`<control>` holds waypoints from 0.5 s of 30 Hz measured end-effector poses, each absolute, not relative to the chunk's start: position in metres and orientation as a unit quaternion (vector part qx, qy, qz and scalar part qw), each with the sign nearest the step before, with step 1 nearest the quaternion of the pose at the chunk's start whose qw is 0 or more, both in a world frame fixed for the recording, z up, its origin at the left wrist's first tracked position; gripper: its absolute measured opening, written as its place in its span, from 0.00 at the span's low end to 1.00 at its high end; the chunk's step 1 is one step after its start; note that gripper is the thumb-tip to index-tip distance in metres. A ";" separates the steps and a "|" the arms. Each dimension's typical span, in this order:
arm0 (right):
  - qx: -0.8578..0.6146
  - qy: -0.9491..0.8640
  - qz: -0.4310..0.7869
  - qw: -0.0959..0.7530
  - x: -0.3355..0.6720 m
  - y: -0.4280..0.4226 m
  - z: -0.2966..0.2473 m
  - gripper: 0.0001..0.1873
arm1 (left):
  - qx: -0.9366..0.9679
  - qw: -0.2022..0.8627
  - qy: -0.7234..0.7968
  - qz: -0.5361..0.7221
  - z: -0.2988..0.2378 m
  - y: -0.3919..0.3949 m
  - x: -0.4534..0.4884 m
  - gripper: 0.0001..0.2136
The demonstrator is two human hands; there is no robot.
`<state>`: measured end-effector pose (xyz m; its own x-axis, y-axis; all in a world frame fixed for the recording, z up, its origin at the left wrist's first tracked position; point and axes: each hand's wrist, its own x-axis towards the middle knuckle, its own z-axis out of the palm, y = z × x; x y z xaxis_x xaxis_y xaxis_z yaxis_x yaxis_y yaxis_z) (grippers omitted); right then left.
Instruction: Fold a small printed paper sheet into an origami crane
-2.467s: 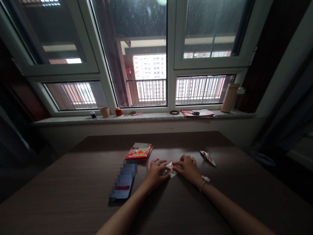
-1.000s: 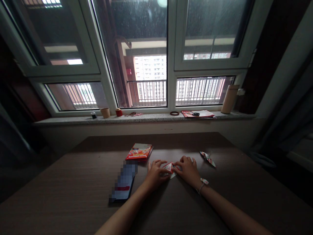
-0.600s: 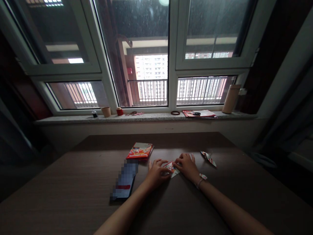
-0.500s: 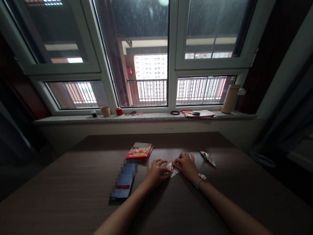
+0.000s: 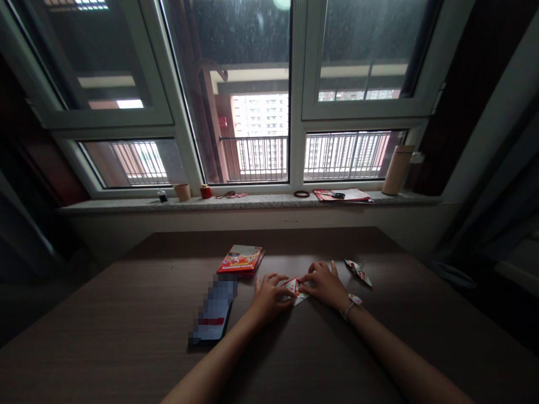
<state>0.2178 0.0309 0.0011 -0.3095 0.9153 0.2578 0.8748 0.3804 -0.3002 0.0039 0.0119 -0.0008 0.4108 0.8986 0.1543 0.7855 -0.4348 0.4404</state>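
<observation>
A small piece of folded paper (image 5: 300,300), white with red and coloured print, lies on the table between my hands. My left hand (image 5: 269,296) holds its left side, fingers bent and the tips pressed onto it. On the right side, the bent fingers of my right hand (image 5: 324,285) grip the paper's edge. Part of the paper is hidden under the fingers. Beyond my right hand rests another folded paper piece (image 5: 357,273) with pointed ends. A red and white packet of paper (image 5: 241,260) lies past my left hand, and a phone (image 5: 214,314) is left of my left forearm.
The brown table (image 5: 126,314) reaches toward the windowsill (image 5: 269,202). On the sill stand a paper cup (image 5: 182,192), a red spool-like item (image 5: 205,192) and a tan bottle (image 5: 398,170). Scissors (image 5: 338,195) lie on red and white sheets there.
My right hand and wrist have shifted slightly to the right, the fingers still at the paper. The left hand stays nearly in place.
</observation>
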 end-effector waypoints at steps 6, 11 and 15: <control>-0.545 -0.819 0.075 0.163 0.222 0.028 0.009 0.17 | 0.826 0.151 0.509 0.188 0.000 0.011 0.004 0.08; -0.536 -0.827 0.093 0.140 0.226 0.026 0.014 0.20 | 0.826 0.154 0.510 0.184 0.002 0.011 0.005 0.09; -0.532 -0.830 0.096 0.137 0.228 0.026 0.014 0.24 | 0.826 0.155 0.510 0.183 0.002 0.011 0.004 0.08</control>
<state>0.2277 0.0260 0.0143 -0.3965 0.9094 0.1252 0.8571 0.4156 -0.3044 0.0042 0.0105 0.0020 0.4132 0.8991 0.1443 0.7859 -0.4321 0.4423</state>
